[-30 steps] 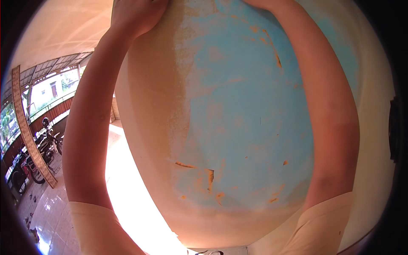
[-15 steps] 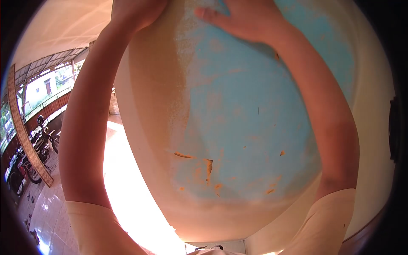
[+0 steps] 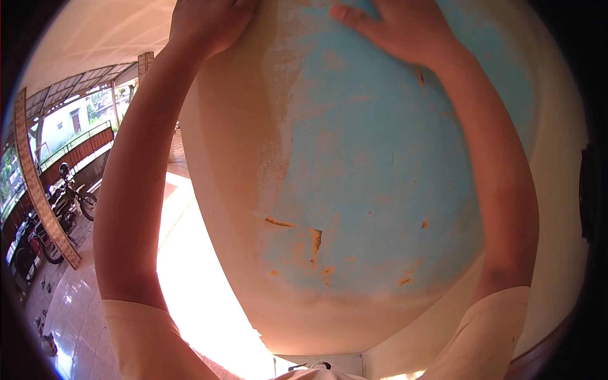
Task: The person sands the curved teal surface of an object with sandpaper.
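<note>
In the head view, both my arms reach up against a wall with a worn light-blue patch and a bare, beige-brown border. My left hand is over the brownish strip left of the blue; its fingers are mostly cut off by the top edge, so what it holds, if anything, is hidden. My right hand lies on or close to the blue area, thumb stretched out to the left, other fingertips out of frame. Cracked, peeling paint shows lower on the patch, and a small flake sits below my right wrist.
At left, a slanting tiled pillar stands before parked motorcycles and a railing. Glossy floor tiles lie below it. Bright sunlight falls on the floor beside the wall's left edge. Another pale wall adjoins at right.
The view has shifted slightly, so the wall patch sits a little higher and farther right. My right hand has moved somewhat right and down in view; my left hand appears slightly lower.
</note>
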